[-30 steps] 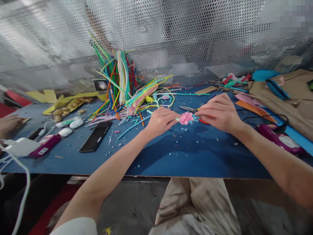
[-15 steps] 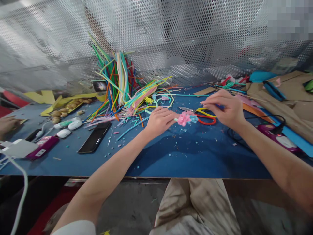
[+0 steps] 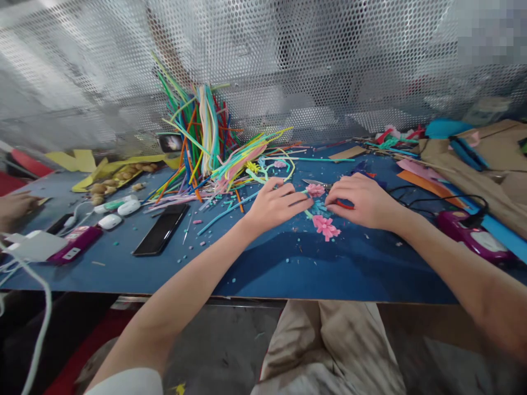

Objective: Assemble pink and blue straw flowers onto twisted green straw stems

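Note:
My left hand (image 3: 275,206) is closed around the stems of a small bunch of pipe-cleaner flowers, its fingers covering most of the stems. Two pink flowers (image 3: 326,226) and a blue flower (image 3: 317,207) between them stick out to the right of that hand. My right hand (image 3: 360,200) has its fingers bent, and the fingertips pinch at the right edge of the blue flower. Beneath the right hand lie scissors (image 3: 315,182) on the blue table, blades pointing left; a bit of red handle shows between the fingers.
Bundles of coloured pipe cleaners (image 3: 209,131) stand and lie at the back. A black phone (image 3: 161,230) lies left of my hands, near a purple power bank (image 3: 76,245). Another purple device (image 3: 473,236) and brown paper (image 3: 461,159) are at right. Another person's hand (image 3: 18,207) rests far left.
My right hand has moved left and down to the flowers, over the scissors' handles. The bunch has turned, so two pink flowers and the blue one now show spread apart.

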### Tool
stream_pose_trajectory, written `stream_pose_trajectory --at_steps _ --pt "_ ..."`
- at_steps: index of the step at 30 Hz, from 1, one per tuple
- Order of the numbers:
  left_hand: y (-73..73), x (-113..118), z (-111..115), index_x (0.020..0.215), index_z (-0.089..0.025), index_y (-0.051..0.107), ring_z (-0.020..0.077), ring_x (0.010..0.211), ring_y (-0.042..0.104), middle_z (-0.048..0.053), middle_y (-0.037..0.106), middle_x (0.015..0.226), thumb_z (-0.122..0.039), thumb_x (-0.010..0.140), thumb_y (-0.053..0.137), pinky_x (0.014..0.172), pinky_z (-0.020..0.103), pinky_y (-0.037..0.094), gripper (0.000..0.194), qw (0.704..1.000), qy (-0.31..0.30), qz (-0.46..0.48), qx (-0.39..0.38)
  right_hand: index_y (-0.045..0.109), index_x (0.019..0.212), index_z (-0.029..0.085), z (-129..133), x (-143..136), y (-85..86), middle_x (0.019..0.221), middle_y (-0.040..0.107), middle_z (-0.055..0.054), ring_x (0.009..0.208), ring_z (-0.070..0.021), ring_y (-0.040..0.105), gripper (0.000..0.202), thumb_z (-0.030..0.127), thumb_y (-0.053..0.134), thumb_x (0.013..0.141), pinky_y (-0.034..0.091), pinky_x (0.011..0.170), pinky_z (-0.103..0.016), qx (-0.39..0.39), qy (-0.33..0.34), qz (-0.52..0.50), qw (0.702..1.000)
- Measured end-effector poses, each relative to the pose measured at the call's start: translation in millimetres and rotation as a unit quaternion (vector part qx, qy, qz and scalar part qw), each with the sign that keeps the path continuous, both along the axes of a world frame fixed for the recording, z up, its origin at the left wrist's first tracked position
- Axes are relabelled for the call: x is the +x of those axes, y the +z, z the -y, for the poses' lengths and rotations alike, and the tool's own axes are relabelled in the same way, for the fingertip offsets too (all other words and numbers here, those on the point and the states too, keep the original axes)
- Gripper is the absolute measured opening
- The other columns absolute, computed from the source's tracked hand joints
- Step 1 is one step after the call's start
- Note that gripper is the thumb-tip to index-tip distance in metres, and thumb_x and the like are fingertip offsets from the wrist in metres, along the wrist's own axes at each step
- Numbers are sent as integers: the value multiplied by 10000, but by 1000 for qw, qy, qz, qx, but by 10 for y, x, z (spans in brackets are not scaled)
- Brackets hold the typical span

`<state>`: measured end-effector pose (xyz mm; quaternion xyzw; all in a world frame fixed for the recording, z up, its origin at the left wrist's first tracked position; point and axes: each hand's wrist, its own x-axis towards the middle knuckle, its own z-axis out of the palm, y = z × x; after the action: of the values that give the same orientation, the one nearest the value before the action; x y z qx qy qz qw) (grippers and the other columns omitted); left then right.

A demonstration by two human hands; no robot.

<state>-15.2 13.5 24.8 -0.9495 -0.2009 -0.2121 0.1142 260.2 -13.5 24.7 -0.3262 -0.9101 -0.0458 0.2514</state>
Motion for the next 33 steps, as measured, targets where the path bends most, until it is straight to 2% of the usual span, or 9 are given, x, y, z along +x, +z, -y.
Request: stream_pose_trajectory --at_steps 5,10,16,19,23,28,33 --pt "9 10 16 1168 -294 672 175 927 642 46 753 1097 -208 1024 438 928 422 400 288 1000 -4 5 -19 689 918 218 67 -59 16 956 751 -39 884 -203 611 164 291 555 977 335 816 -387 57 -19 23 998" --pt "42 41 85 1133 -318 702 175 872 661 38 762 1059 -225 1014 458 870 404 437 287 999 -19 17 -25 718 938 252 107 -75 14 937 767 -17 909 -228 582 161 322 578 973 312 841 -427 117 -58 -2 991" --pt "22 61 122 1151 -313 712 187 864 659 53 765 1051 -262 1005 487 839 397 427 273 998 19 46 -39 718 891 261 92 -129 -67 902 769 0 871 -227 579 148 359 626 952 305 850 -443 105 -103 -95 985" --pt "5 60 115 1182 -321 702 185 873 651 45 767 1069 -265 1005 493 847 393 404 279 998 38 51 -22 706 881 260 64 -136 -89 896 757 -1 872 -225 595 137 352 630 948 313 836 -433 65 -114 -129 983" --pt "-12 64 107 1189 -331 695 185 879 646 33 771 1063 -248 1006 497 832 384 380 282 997 49 51 14 676 870 247 35 -99 -61 878 737 0 855 -205 624 149 339 604 962 337 825 -417 21 -96 -141 985" --pt "-22 63 109 1198 -307 680 159 863 647 2 770 1083 -211 1023 473 801 352 371 287 992 46 15 120 695 957 255 42 -73 -37 952 738 -27 906 -219 647 119 322 598 959 367 837 -421 60 -61 -144 986" --pt "-21 67 125 1194 -248 650 102 810 634 -44 771 1066 -168 1007 527 645 296 320 237 972 0 13 234 727 946 274 19 -45 -40 961 753 -13 905 -218 641 116 280 611 949 377 856 -428 70 -35 -108 991"
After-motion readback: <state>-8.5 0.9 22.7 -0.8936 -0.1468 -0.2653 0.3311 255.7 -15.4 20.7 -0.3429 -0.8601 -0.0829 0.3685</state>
